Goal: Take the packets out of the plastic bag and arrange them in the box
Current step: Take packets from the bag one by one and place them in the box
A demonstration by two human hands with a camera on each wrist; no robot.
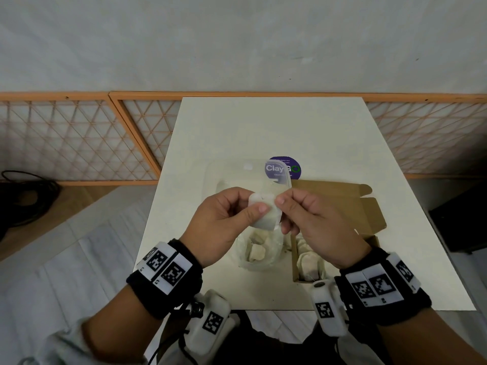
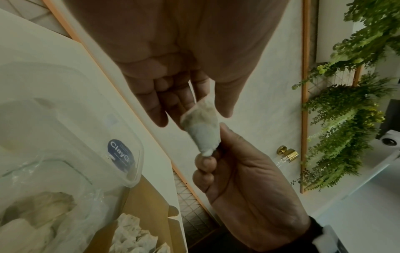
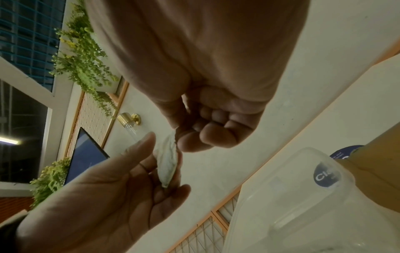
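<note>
Above the table I hold a small white packet (image 1: 264, 213) between both hands. My left hand (image 1: 253, 202) pinches its left side, thumb on top. My right hand (image 1: 284, 212) pinches its right edge with curled fingers. In the left wrist view the packet (image 2: 201, 126) hangs between my left fingers (image 2: 164, 106), and my right hand (image 2: 207, 159) nips its lower tip. The right wrist view shows the packet (image 3: 167, 164) edge-on. Below lies the clear plastic bag (image 1: 274, 255) holding several packets. To its right, the brown cardboard box (image 1: 295, 259) has packets inside.
A clear plastic container (image 1: 232, 175) with a purple sticker (image 1: 283, 168) stands behind the bag. The box's open flaps (image 1: 342, 204) spread toward the table's right side. The white table (image 1: 263, 127) ends at a wall with an orange lattice panel (image 1: 79, 140).
</note>
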